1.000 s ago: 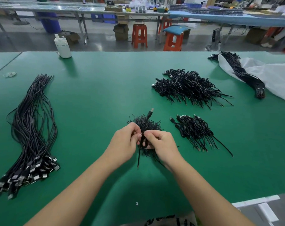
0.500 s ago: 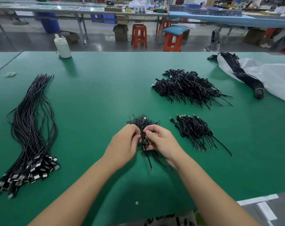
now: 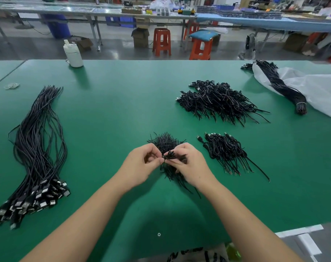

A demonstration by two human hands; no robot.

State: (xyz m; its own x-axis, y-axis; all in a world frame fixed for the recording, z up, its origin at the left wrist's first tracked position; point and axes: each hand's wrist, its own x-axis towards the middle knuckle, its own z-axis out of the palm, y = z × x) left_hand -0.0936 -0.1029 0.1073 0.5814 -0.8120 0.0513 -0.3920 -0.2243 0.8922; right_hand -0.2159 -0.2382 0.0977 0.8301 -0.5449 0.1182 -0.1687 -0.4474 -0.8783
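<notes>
Cable (image 3: pixel 173 156), short, black and folded into a small bunch, sits between my two hands just above the bench (image 3: pixel 113 103), near its front edge and about midway across. My right hand (image 3: pixel 191 165) holds the bunch with its fingers (image 3: pixel 177 163) curled round it. My left hand (image 3: pixel 142 165) meets it from the left, thumb and forefinger pinching a thin black strand at the bunch's left end. Whether that strand is the cable's own tail or a tie round it, I cannot tell.

Under my hands and just beyond them lies a heap of thin black ties (image 3: pixel 163 141), partly hidden, with loose strands trailing toward me below my right wrist. Just right of it is a small pile of bundled cables (image 3: pixel 225 152), plugs at the far end and tails pointing near and right. Farther off on the right is a bigger pile (image 3: pixel 217 101) of the same.

At the far right corner a white bag (image 3: pixel 316 89) carries a tied bundle of long cables (image 3: pixel 280 87). Well to my left a sheaf of long black cables (image 3: pixel 37 140) runs near to far, its flat plugs at the near end. Beyond it lie some rubber bands (image 3: pixel 12 85), and a white bottle (image 3: pixel 73 55) stands at the far edge. Orange stools (image 3: pixel 161 42) stand on the floor beyond the bench.
</notes>
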